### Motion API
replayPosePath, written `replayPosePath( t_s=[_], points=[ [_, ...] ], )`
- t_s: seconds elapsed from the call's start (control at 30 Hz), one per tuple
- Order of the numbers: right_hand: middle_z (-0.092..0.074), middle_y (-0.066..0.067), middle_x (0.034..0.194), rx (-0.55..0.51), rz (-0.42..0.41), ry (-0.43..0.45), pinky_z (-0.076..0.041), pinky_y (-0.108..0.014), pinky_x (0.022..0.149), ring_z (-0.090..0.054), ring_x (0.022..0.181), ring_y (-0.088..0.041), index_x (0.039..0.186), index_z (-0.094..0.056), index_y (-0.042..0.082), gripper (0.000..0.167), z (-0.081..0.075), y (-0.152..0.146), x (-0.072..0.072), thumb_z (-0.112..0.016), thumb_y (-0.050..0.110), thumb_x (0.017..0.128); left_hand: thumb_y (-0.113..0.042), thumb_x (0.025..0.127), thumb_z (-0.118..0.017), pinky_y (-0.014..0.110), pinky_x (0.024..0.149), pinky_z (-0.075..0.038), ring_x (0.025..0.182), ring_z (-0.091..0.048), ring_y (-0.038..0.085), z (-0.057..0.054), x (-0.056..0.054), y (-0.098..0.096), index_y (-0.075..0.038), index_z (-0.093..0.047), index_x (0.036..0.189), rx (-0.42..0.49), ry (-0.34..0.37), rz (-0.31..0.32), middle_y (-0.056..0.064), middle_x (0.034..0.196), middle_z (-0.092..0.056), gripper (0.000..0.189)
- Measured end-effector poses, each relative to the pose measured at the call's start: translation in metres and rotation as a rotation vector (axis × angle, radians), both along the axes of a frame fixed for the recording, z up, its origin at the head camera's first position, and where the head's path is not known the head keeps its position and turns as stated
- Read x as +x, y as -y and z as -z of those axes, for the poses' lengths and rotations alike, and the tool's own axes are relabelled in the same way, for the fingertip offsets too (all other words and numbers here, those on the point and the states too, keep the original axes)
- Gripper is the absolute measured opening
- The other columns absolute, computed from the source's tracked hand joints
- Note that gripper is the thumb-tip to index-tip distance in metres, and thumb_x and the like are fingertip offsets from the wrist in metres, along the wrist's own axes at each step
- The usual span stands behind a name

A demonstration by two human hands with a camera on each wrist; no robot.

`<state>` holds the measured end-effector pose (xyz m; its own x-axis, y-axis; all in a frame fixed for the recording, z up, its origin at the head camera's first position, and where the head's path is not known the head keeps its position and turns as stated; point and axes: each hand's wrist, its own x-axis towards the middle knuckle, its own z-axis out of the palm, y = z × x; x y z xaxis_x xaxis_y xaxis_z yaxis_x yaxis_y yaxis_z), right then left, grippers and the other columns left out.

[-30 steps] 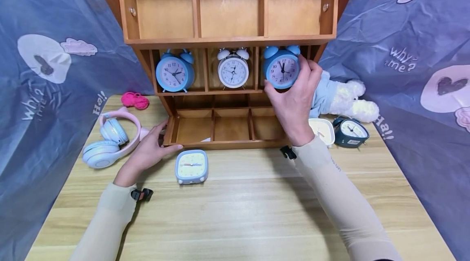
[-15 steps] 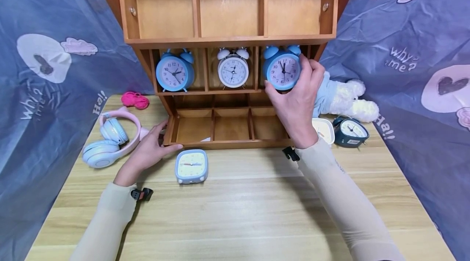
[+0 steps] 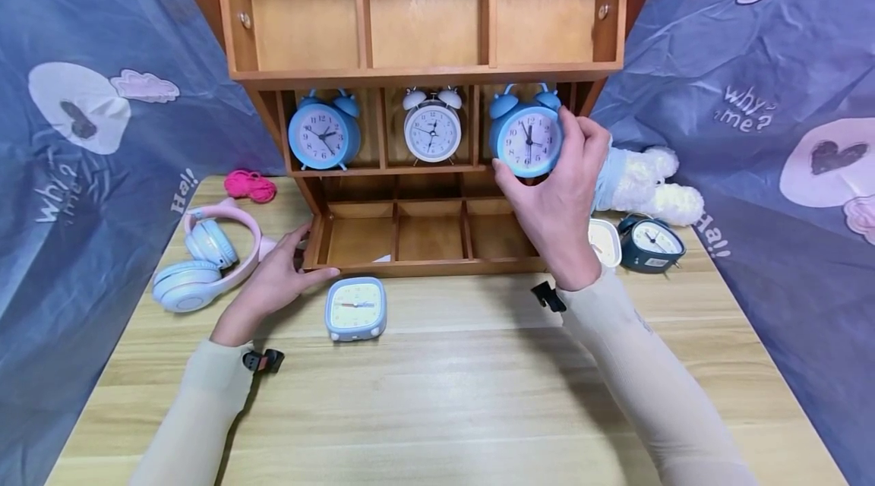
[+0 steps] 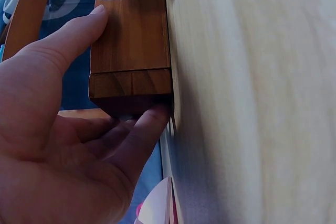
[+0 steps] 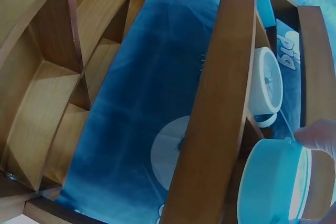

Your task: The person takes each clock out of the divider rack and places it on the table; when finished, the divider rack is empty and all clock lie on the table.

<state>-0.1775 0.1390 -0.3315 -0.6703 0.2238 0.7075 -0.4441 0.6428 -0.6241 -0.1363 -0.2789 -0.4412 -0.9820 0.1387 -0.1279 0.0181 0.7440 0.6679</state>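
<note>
In the head view my right hand (image 3: pixel 557 201) pinches a blue twin-bell alarm clock (image 3: pixel 529 143) between thumb and fingers. The clock is at the front of the right compartment in the middle tier of a wooden shelf (image 3: pixel 427 77), its face tilted upward. My left hand (image 3: pixel 270 285) grips the shelf's lower left corner; the left wrist view has the thumb along the front board (image 4: pixel 131 35) and fingers bent around the end. A white twin-bell clock (image 3: pixel 433 134) occupies the middle compartment, another blue one (image 3: pixel 322 137) the left. Close to the left thumb lies a square blue clock (image 3: pixel 356 309).
Pink-and-blue headphones (image 3: pixel 205 258) and a pink yarn bundle (image 3: pixel 250 186) lie left of the shelf. To its right are a white plush toy (image 3: pixel 649 186), a white square clock (image 3: pixel 605 243), partly hidden by the right wrist, and a dark green clock (image 3: pixel 652 244).
The right hand has drawn the blue alarm clock slightly forward and down from its compartment, so its bells and handle show more. The left hand stays in place.
</note>
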Motion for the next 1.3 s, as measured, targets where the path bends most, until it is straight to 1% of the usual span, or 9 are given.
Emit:
replayPosePath(
  t_s=[0.17, 0.3, 0.47, 0.77, 0.97, 1.1, 1.3],
  points=[
    [-0.047, -0.031, 0.144, 0.016, -0.022, -0.008, -0.044, -0.045, 0.124, -0.044, 0.144, -0.037, 0.159, -0.055, -0.002, 0.093, 0.001, 0.000, 0.009, -0.092, 0.038, 0.084, -0.050, 0.098, -0.087, 0.071, 0.123, -0.047, 0.155, -0.048, 0.057, 0.001, 0.000, 0.001, -0.007, -0.017, 0.180, -0.004, -0.002, 0.000, 0.034, 0.180, -0.029, 0.117],
    [-0.047, -0.033, 0.145, 0.022, -0.042, 0.003, -0.042, -0.048, 0.123, -0.045, 0.144, -0.039, 0.160, -0.055, -0.002, 0.093, 0.005, 0.001, 0.019, -0.092, 0.040, 0.085, -0.051, 0.098, -0.087, 0.071, 0.123, -0.047, 0.155, -0.048, 0.057, 0.002, 0.001, 0.001, -0.008, -0.017, 0.180, -0.005, -0.001, 0.000, 0.034, 0.180, -0.029, 0.117],
    [-0.047, -0.033, 0.145, 0.037, -0.065, 0.024, -0.041, -0.051, 0.124, -0.045, 0.144, -0.042, 0.160, -0.055, -0.002, 0.094, 0.012, 0.004, 0.034, -0.092, 0.038, 0.084, -0.050, 0.098, -0.087, 0.070, 0.123, -0.048, 0.154, -0.049, 0.056, 0.003, 0.000, 0.001, -0.008, -0.017, 0.180, -0.006, -0.004, 0.001, 0.034, 0.180, -0.030, 0.116],
    [-0.047, -0.032, 0.146, 0.091, -0.107, 0.067, -0.045, -0.050, 0.120, -0.045, 0.143, -0.043, 0.159, -0.054, -0.002, 0.094, 0.021, 0.007, 0.054, -0.094, 0.036, 0.084, -0.050, 0.098, -0.087, 0.071, 0.124, -0.046, 0.155, -0.047, 0.058, 0.003, 0.002, 0.001, -0.004, -0.018, 0.179, -0.016, -0.008, 0.003, 0.035, 0.179, -0.029, 0.116],
    [-0.047, -0.030, 0.145, 0.132, -0.143, 0.133, -0.048, -0.051, 0.118, -0.045, 0.140, -0.043, 0.161, -0.054, -0.001, 0.096, 0.026, 0.008, 0.068, -0.097, 0.034, 0.082, -0.049, 0.098, -0.087, 0.071, 0.124, -0.046, 0.155, -0.048, 0.058, 0.003, 0.002, 0.000, -0.003, -0.018, 0.179, -0.014, -0.001, -0.002, 0.035, 0.179, -0.029, 0.115],
    [-0.048, -0.031, 0.145, 0.148, -0.161, 0.169, -0.050, -0.052, 0.115, -0.047, 0.139, -0.043, 0.160, -0.054, -0.001, 0.097, 0.031, 0.009, 0.074, -0.099, 0.030, 0.079, -0.048, 0.099, -0.087, 0.070, 0.121, -0.050, 0.151, -0.052, 0.057, 0.003, 0.002, 0.000, -0.004, -0.019, 0.179, -0.013, -0.009, 0.003, 0.035, 0.179, -0.031, 0.114],
    [-0.051, -0.031, 0.143, 0.178, -0.201, 0.181, -0.053, -0.055, 0.111, -0.050, 0.136, -0.045, 0.158, -0.056, -0.002, 0.098, 0.043, 0.010, 0.080, -0.101, 0.028, 0.076, -0.047, 0.099, -0.087, 0.069, 0.118, -0.053, 0.148, -0.055, 0.056, 0.002, 0.000, 0.000, -0.005, -0.018, 0.179, -0.012, -0.023, 0.007, 0.034, 0.178, -0.033, 0.114]
  ],
)
